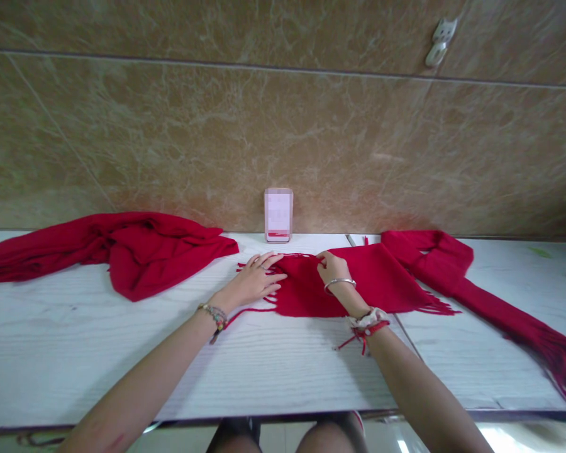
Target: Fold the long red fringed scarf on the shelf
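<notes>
A red fringed scarf lies spread flat across the table in front of me. My left hand rests on its left end with fingers stretched out over the fringe. Near the scarf's far edge, my right hand has its fingers curled in a pinch on the cloth; the fingertips are partly hidden. A loose red strand runs from the near left corner toward my left wrist.
A bunched red cloth lies to the left. On the right, another folded red scarf trails toward the near edge of the white table. A phone leans against the tiled wall. A white cat-shaped hook is fixed above.
</notes>
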Available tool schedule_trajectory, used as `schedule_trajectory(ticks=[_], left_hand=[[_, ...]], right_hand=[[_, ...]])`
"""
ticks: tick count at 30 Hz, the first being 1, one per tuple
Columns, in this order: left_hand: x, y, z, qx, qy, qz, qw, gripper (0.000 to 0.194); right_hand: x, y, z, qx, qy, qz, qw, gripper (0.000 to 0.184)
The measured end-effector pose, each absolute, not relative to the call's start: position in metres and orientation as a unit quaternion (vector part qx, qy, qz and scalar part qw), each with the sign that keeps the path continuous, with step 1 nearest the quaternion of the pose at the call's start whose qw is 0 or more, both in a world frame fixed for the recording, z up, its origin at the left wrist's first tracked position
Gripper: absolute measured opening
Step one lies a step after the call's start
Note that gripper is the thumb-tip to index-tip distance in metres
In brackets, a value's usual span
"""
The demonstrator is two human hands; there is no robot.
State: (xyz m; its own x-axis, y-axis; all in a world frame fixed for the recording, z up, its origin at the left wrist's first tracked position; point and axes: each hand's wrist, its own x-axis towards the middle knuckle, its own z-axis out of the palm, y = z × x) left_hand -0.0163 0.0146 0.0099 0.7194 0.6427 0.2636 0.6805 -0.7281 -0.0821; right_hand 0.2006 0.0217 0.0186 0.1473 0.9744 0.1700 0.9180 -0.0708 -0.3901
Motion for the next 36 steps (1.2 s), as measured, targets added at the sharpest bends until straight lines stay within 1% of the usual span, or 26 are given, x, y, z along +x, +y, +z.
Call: schedule_trajectory(ticks=[3,6,9,11,13,17,20,24,27,30,33,36], left_hand=[[-0.017,0.017,0.009,-0.890,-0.417,-0.120,0.140,0.025],[-0.020,0.017,0.010,-0.854,-0.461,-0.143,0.195,0.026],[-0.024,0.015,0.012,-0.822,-0.497,-0.173,0.218,0.029],[-0.026,0.014,0.013,-0.814,-0.503,-0.201,0.211,0.029],[-0.025,0.013,0.012,-0.830,-0.475,-0.222,0.189,0.027],[-0.021,0.013,0.007,-0.893,-0.390,-0.177,0.140,0.027],[-0.024,0.014,0.005,-0.863,-0.454,-0.155,0.162,0.026],[-0.039,0.019,0.007,-0.776,-0.564,-0.184,0.213,0.031],[-0.046,0.021,0.007,-0.749,-0.593,-0.198,0.220,0.031],[-0.042,0.021,0.006,-0.814,-0.517,-0.196,0.179,0.030],[-0.033,0.018,0.001,-0.883,-0.424,-0.159,0.123,0.029],[-0.032,0.016,-0.003,-0.857,-0.480,-0.148,0.117,0.029]], right_hand=[[0.199,0.021,0.016,-0.729,-0.651,0.069,0.198,0.027],[0.200,0.022,0.016,-0.733,-0.650,0.066,0.190,0.029],[0.201,0.023,0.015,-0.732,-0.652,0.064,0.187,0.029],[0.201,0.023,0.015,-0.731,-0.653,0.062,0.186,0.029],[0.201,0.023,0.014,-0.731,-0.654,0.061,0.185,0.029],[0.200,0.022,0.015,-0.729,-0.657,0.061,0.182,0.029],[0.200,0.022,0.016,-0.727,-0.660,0.063,0.180,0.029],[0.200,0.021,0.016,-0.724,-0.663,0.064,0.178,0.029],[0.200,0.021,0.016,-0.726,-0.662,0.062,0.175,0.028],[0.199,0.021,0.016,-0.726,-0.662,0.062,0.174,0.028],[0.199,0.020,0.016,-0.722,-0.666,0.060,0.176,0.028],[0.200,0.020,0.015,-0.719,-0.669,0.057,0.180,0.027]])
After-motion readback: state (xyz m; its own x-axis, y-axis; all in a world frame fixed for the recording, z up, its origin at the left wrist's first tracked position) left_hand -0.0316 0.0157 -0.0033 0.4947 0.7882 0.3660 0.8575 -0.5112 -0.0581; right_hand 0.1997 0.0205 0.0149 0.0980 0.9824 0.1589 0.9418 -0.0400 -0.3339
